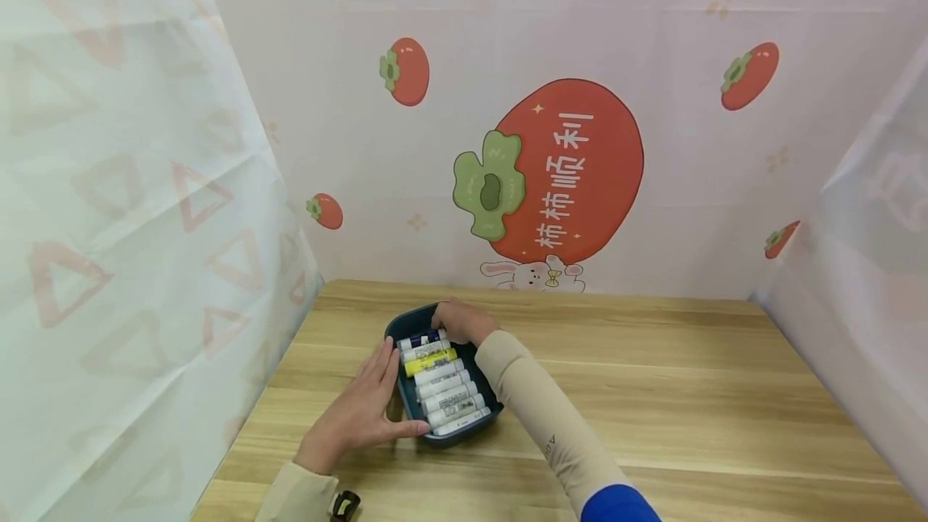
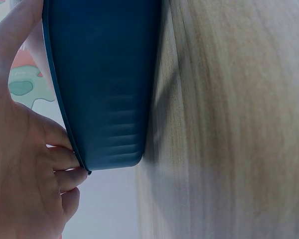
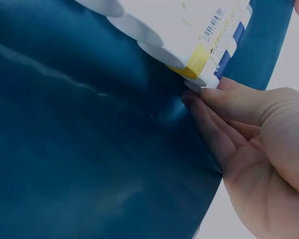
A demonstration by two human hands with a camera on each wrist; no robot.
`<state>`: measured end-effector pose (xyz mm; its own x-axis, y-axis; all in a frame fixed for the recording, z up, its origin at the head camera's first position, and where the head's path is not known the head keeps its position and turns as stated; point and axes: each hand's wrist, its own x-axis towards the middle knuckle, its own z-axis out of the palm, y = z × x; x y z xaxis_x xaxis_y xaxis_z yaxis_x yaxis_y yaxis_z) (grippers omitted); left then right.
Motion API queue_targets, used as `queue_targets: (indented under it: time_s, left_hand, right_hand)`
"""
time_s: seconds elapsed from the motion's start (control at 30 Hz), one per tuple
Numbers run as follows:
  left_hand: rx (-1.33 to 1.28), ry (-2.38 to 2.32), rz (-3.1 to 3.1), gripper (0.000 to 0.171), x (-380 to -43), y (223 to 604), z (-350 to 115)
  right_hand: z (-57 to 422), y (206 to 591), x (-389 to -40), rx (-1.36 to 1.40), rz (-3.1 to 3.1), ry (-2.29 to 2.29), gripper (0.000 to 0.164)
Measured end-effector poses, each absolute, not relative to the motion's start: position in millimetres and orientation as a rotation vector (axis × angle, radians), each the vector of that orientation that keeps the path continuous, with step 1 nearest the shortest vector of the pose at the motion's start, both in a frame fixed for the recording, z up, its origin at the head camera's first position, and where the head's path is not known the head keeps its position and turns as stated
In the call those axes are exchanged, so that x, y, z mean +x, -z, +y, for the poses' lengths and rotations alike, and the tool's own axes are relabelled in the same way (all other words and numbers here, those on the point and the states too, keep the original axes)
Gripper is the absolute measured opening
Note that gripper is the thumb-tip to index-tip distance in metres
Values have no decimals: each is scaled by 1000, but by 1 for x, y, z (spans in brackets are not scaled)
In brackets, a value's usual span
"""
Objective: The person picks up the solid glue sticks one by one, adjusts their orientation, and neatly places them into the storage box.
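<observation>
A dark teal tray [image 1: 471,357] stands on the wooden table with a row of small capped tubes [image 1: 442,379] lying side by side in it. Most tubes are white with printed labels; one is yellow [image 1: 431,362]. At the far end lies a dark blue and white tube [image 1: 423,340]. My left hand [image 1: 366,405] spans the tray's left side, fingers laid along the rim and thumb stretched to the near corner. Reaching over the far right rim, my right hand [image 1: 467,321] has its thumb and fingertips pinched at the end of the dark blue and white tube [image 3: 223,64].
The wooden table [image 1: 652,401] extends to the right of the tray. Behind it rises a pale wall sheet [image 1: 689,184] printed with persimmons, and similar sheets flank both sides. A dark wrist strap [image 1: 344,506] is at the left sleeve.
</observation>
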<state>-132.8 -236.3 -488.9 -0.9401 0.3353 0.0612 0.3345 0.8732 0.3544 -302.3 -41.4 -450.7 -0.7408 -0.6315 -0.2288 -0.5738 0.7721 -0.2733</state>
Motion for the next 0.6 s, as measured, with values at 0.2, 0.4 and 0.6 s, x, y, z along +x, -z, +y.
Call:
queue_targets:
  time_s: [0.2,0.4,0.6]
  left_hand:
    - [542,-590,3031,134,-133,487,-233]
    - [516,-580,3037,133,-132,488,-234]
    - [521,-570,3039,133,-133,488,-234]
  right_hand:
    - [-36,449,-300,-905,2657,261,37]
    - [-32,439,-297,-992,2651,233,34]
    - [-20,418,-293,-1027,2627,228,34]
